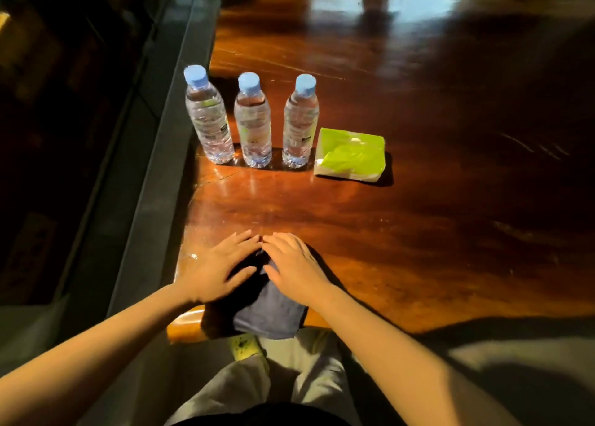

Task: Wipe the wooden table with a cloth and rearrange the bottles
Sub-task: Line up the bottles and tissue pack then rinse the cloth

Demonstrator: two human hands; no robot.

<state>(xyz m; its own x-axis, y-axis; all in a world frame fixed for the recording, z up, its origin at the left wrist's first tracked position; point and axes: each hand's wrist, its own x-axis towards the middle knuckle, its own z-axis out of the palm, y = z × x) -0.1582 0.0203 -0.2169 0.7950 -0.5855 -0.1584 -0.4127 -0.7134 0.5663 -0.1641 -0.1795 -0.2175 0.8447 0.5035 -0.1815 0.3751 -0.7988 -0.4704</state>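
Three capped bottles (254, 121) of clear water stood upright near the tabletop's (418, 232) left edge. Both hands, left hand (216, 268) and right hand (293, 268), lay flat and unclenched on a dark cloth (269, 313) at its near edge.

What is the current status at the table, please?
Left hand and right hand flat on dark cloth. Three bottles upright in a row. Green tissue pack beside them.

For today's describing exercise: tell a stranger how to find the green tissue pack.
Start at the wooden table and find the row of three water bottles. Just right of them lies the tissue pack, flat and bright green, unlike the clear upright bottles.
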